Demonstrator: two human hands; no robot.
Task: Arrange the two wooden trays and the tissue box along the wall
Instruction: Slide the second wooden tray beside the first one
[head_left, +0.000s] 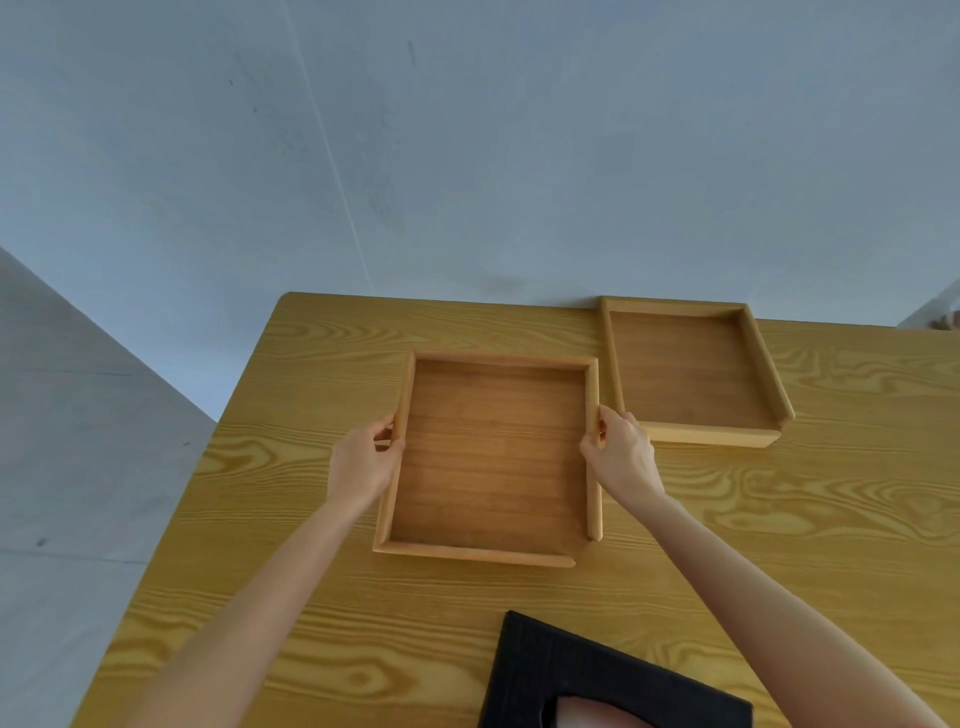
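Two hands clamp one wooden tray by its side rails, the left hand on the left rail and the right hand on the right, short of the wall. A second tray already sits against the wall, just right of the held one; the black tissue box waits farthest from the wall. Pushed forward askew, the held tray could knock its neighbour out of line.

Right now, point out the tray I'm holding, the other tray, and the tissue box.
held tray (493, 452), head view, bare floor
second tray (685, 374), head view, bare floor
tissue box (571, 670), head view, black top
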